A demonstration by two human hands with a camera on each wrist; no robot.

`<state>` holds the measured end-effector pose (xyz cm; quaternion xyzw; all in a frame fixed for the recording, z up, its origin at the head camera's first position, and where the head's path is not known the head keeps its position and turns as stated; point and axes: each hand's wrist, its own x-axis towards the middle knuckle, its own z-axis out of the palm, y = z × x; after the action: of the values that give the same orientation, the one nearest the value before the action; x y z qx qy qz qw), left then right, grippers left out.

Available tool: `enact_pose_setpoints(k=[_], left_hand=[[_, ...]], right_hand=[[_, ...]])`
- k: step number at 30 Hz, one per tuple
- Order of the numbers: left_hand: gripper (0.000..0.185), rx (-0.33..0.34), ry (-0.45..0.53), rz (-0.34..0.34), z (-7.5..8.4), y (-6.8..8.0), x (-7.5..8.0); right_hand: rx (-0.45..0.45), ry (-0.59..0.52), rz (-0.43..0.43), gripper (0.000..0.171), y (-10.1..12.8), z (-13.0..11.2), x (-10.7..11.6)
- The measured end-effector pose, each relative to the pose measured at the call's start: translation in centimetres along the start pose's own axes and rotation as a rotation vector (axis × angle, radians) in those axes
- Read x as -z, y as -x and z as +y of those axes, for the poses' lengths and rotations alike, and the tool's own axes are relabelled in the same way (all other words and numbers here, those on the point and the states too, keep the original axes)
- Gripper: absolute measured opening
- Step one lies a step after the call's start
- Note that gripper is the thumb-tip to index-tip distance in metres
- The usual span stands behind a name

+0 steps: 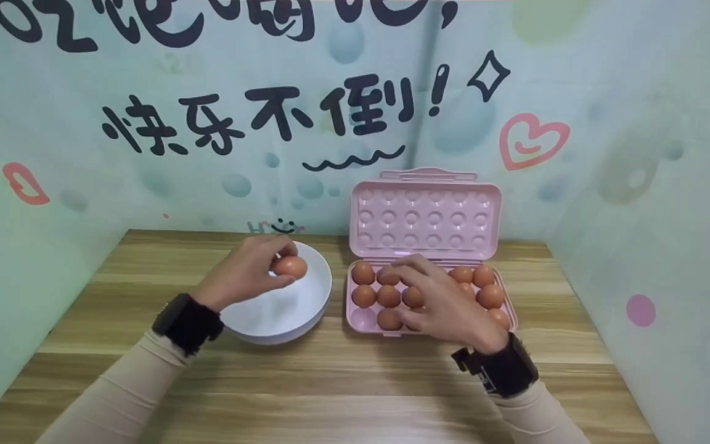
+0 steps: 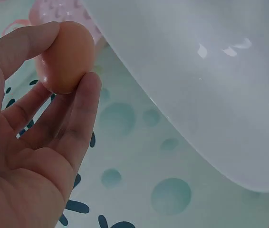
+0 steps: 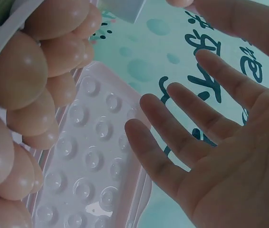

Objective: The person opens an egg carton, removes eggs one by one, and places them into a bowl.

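Between thumb and fingertips, my left hand (image 1: 247, 271) pinches a brown egg (image 1: 290, 267) above the white bowl (image 1: 272, 317). The left wrist view shows this egg (image 2: 68, 57) beside the bowl's rim (image 2: 148, 97). My right hand (image 1: 447, 305) hovers over a pink egg carton (image 1: 364, 319), its fingers spread and relaxed with nothing between them. Rows of brown eggs (image 1: 363, 296) sit in the carton, some hidden under that hand. At the front left corner one pink cup shows without an egg. In the right wrist view the fingers (image 3: 160, 152) stand apart from the eggs (image 3: 15, 71).
The carton's lid (image 1: 424, 219) stands raised at the back, near the printed backdrop (image 1: 207, 185). Bowl and carton stand side by side on a wood-grain table (image 1: 330, 382), with a narrow gap between them. Backdrop sheets also rise along the left and right sides.
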<state>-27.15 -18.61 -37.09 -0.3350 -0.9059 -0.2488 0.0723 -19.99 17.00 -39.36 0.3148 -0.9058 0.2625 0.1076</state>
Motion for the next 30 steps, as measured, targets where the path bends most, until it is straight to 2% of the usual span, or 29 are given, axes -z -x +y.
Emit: enact_pose_setpoints(k=[3, 6, 10, 13, 18, 22, 25, 30], left_hand=[[0.03, -0.001, -0.015, -0.044, -1.0, 0.1, 0.4], [0.026, 0.03, -0.03, -0.111, -1.6, 0.2, 0.6], [0.026, 0.088, -0.059, -0.215, -2.5, 0.3, 0.7], [0.027, 0.093, -0.078, -0.267, -3.2, 0.5, 0.7], [0.026, 0.13, -0.099, -0.313, -4.2, 0.8, 0.7], [0.022, 0.173, -0.098, -0.346, -4.7, 1.2, 0.5], [0.019, 0.156, -0.105, -0.361, -4.9, 1.7, 0.3], [0.019, 0.135, -0.114, -0.379, -4.9, 2.0, 0.2]], right_hand=[[0.0, 0.005, -0.005, 0.059, 0.1, 0.2, 0.1], [0.0, 0.002, -0.007, 0.062, 0.1, 0.2, 0.2], [-0.004, -0.018, -0.015, 0.058, 0.1, 0.3, 0.2], [-0.016, -0.036, -0.02, 0.055, 0.0, 0.4, 0.2], [-0.047, -0.051, -0.027, 0.057, 0.0, 0.4, 0.2], [-0.026, -0.006, -0.032, 0.057, 0.0, 0.5, 0.2], [-0.013, 0.027, -0.034, 0.056, 0.0, 0.5, 0.2], [-0.047, 0.01, -0.044, 0.058, -0.1, 0.4, 0.2]])
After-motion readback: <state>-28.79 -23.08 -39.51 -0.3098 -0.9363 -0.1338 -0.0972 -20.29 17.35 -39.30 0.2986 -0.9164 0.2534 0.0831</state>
